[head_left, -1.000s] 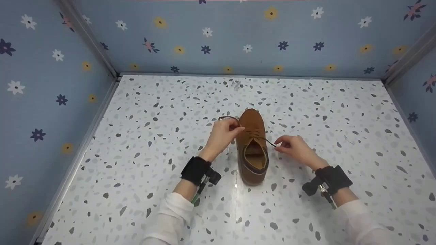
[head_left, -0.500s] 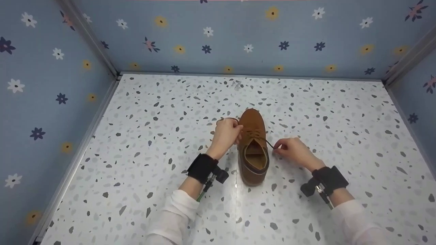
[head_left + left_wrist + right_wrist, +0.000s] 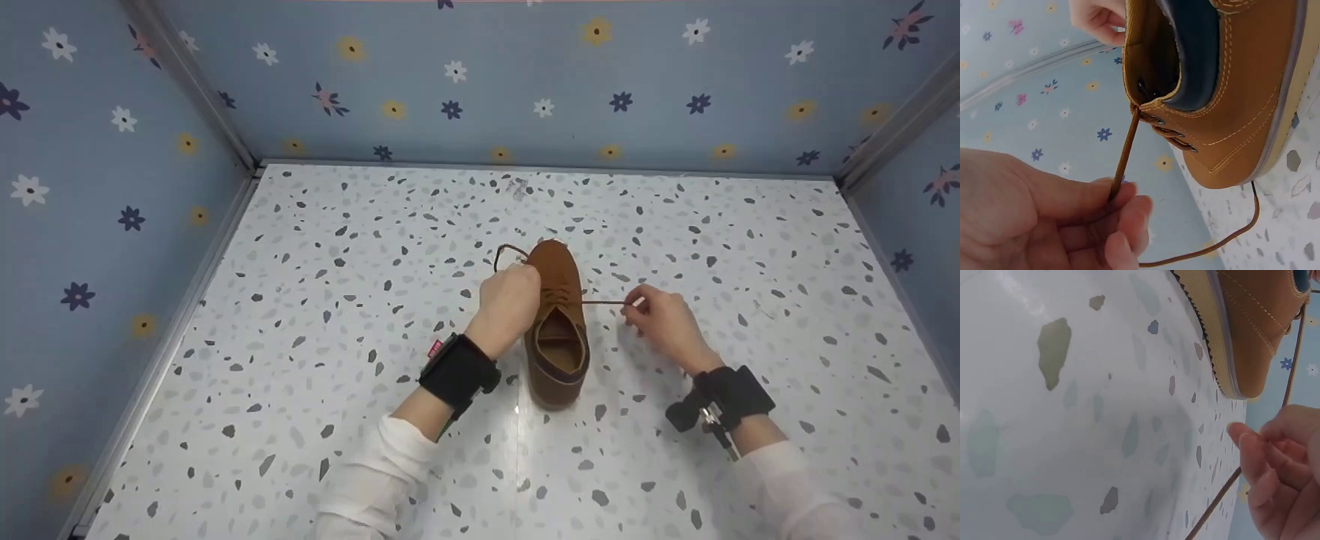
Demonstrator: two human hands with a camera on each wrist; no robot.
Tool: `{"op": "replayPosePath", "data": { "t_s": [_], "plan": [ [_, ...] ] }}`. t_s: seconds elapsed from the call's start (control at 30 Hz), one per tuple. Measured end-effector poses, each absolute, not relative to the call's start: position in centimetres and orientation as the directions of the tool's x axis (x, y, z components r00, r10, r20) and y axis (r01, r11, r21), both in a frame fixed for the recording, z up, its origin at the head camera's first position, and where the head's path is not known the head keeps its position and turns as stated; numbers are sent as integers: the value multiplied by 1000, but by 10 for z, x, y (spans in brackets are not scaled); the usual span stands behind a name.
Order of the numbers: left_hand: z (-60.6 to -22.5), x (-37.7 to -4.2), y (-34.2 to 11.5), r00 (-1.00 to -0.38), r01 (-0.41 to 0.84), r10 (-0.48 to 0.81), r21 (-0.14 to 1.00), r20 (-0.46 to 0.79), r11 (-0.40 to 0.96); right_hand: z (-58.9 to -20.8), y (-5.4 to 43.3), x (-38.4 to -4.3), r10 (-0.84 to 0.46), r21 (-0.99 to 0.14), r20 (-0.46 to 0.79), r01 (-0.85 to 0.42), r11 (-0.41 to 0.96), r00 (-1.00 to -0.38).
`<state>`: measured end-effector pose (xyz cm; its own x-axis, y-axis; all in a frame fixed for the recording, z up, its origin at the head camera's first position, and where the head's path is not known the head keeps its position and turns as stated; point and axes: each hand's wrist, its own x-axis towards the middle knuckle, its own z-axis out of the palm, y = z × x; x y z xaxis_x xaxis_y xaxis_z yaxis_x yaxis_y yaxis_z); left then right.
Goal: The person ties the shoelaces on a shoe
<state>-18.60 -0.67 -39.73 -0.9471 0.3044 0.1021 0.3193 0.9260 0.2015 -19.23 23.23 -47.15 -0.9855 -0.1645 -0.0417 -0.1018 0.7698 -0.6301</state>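
Observation:
A brown lace-up shoe (image 3: 553,264) stands on the speckled surface, its toe pointing away from me. Along its left side, my left hand (image 3: 510,304) pinches one shoelace between thumb and fingers; in the left wrist view that shoelace (image 3: 1125,152) runs straight from the top eyelets. To the right of the shoe, my right hand (image 3: 664,322) pinches the other shoelace (image 3: 604,302), stretched level between shoe and fingertips. Its tail (image 3: 1216,505) hangs below the fingers in the right wrist view. The head view hides the left fingertips behind the back of the hand.
Blue flowered panels (image 3: 510,82) enclose the white speckled tabletop (image 3: 337,225) at the back and both sides. The left lace's slack (image 3: 1252,216) curves down beside the toe. Black straps with small cameras sit on both wrists, the right strap (image 3: 733,397) included.
My left hand has shifted right, up against the shoe's side, and turned back-up. My right hand first dipped slightly, then moved away rightward and up, so its lace now runs straight and level.

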Motion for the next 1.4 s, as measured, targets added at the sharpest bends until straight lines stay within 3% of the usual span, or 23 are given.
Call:
{"op": "replayPosePath", "data": {
  "t_s": [0.17,0.4,0.47,0.57,0.77,1.1,1.4],
  "plan": [
    [-397,-187,-1,-914,383,339,201,222,902,-468,229,-192,-63,-823,13,-46,567,-998],
    [-395,-188,1,-901,425,390,199,190,883,-495,242,-216,25,-971,76,-68,229,-997],
    [-394,-186,1,-894,438,405,187,192,879,-489,237,-219,69,-973,97,-80,216,-993],
    [-394,-185,0,-884,457,422,183,200,871,-449,214,-208,131,-965,98,-62,255,-987],
    [-394,-186,-3,-873,480,425,270,240,835,-421,196,-211,125,-957,154,-117,266,-980],
    [-398,-190,-7,-824,561,465,341,324,754,-393,168,-220,-76,-878,264,-272,394,-962],
    [-405,-190,-11,-750,633,474,292,462,717,-384,140,-223,-288,-829,266,-371,418,-920]
  ]
}}
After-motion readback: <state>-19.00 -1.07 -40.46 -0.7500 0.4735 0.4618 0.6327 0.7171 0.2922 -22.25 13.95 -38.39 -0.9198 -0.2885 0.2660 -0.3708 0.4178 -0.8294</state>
